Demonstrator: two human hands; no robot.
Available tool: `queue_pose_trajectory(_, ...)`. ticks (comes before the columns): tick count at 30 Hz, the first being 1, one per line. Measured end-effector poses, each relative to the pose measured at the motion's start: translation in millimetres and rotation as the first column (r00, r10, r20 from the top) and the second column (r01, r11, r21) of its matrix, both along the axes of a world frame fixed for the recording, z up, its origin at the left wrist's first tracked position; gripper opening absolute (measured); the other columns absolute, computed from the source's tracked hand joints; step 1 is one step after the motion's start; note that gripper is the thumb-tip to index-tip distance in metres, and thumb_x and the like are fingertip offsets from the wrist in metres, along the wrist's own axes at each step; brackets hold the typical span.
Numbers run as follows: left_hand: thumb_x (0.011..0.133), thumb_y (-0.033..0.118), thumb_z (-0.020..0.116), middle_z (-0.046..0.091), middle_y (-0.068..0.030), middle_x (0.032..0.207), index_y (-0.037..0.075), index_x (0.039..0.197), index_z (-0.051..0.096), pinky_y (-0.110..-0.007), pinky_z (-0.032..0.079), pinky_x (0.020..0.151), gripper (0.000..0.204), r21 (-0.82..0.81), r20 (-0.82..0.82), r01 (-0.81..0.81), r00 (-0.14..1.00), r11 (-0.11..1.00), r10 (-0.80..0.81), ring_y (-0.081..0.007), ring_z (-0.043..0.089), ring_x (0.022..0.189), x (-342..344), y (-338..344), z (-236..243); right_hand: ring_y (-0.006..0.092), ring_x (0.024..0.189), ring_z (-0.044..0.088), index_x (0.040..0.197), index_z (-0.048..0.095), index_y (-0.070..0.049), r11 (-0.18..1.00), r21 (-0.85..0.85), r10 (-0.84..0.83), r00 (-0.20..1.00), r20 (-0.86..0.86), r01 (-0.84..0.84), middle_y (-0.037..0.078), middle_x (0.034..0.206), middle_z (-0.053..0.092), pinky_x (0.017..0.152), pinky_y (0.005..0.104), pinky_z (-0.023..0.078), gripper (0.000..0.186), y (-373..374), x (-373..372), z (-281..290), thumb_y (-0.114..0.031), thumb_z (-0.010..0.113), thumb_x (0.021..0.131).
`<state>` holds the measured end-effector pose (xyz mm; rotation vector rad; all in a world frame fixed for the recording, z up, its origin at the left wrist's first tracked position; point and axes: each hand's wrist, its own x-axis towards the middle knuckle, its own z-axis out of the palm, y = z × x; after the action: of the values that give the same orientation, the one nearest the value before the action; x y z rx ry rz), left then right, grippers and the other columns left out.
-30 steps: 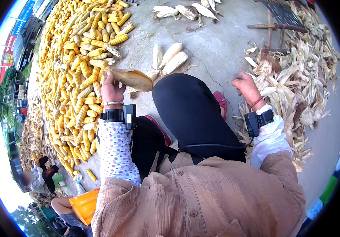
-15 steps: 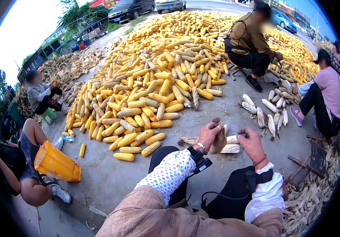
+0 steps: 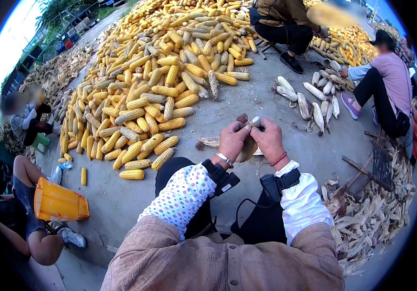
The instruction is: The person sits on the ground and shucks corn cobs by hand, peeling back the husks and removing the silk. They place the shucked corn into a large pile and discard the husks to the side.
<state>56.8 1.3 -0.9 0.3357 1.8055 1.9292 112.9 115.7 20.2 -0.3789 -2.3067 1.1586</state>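
Observation:
In front of my knees, my left hand (image 3: 232,141) is closed around an ear of corn in its brown, dry husk (image 3: 246,151). My right hand (image 3: 268,140) meets it there, thumb and fingers pinching the husk near the ear's upper end. A pale bit shows between the fingertips; most of the ear is hidden behind the hands. On the ground just left of my left hand lies another dry-husked piece (image 3: 209,141). Beyond spreads a large pile of bare yellow cobs (image 3: 169,87).
Several unhusked ears (image 3: 304,106) lie ahead to the right, near a person in pink (image 3: 392,72). Another person squats (image 3: 288,29) beside the pile. Loose husks (image 3: 363,237) and a wooden-framed seat (image 3: 380,167) are at right. An orange bucket (image 3: 63,200) stands by a seated person at left.
My right hand, apart from the ear before, has come to the left and now grips the husk beside my left hand. My view has shifted to the right and downward.

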Motion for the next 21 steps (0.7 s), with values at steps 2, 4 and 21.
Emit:
queue_pose_trajectory(2, 0.082, 0.015, 0.06, 0.054, 0.0018, 0.07, 0.001, 0.079, 0.06, -0.021, 0.04, 0.056, 0.015, 0.071, 0.067, -0.062, 0.996, 0.996, 0.057, -0.0052, 0.046, 0.065, 4, 5, 8, 0.0353, 0.064, 0.056, 0.067, 0.055, 0.001, 0.999, -0.032, -0.038, 0.999, 0.013, 0.039, 0.02, 0.068, 0.057, 0.057, 0.039, 0.044, 0.018, 3, -3, -7, -0.015, 0.061, 0.067)
queue_pose_trajectory(4, 0.082, 0.014, 0.061, 0.055, 0.0011, 0.071, 0.002, 0.079, 0.06, -0.022, 0.04, 0.057, 0.013, 0.117, 0.08, -0.068, 0.995, 0.991, 0.059, -0.0059, 0.047, 0.065, 5, 6, 11, 0.0274, 0.062, 0.055, 0.068, 0.056, 0.002, 0.988, -0.138, -0.065, 0.995, 0.072, 0.074, 0.016, 0.066, 0.058, 0.056, 0.0357, 0.044, 0.016, 2, 0, -1, -0.014, 0.06, 0.068)
queue_pose_trajectory(21, 0.089, 0.021, 0.05, 0.052, 0.0018, 0.1, 0.015, 0.102, 0.05, -0.047, 0.034, 0.089, 0.015, 0.354, 0.513, -0.325, 0.851, 0.877, 0.108, -0.0157, 0.048, 0.096, -41, -27, 9, 0.015, 0.041, 0.044, 0.075, 0.051, -0.004, 0.558, -0.801, -0.313, 0.949, 0.038, 0.216, 0.003, 0.057, 0.045, 0.039, 0.0289, 0.039, 0.005, 67, 13, -9, -0.009, 0.053, 0.076)
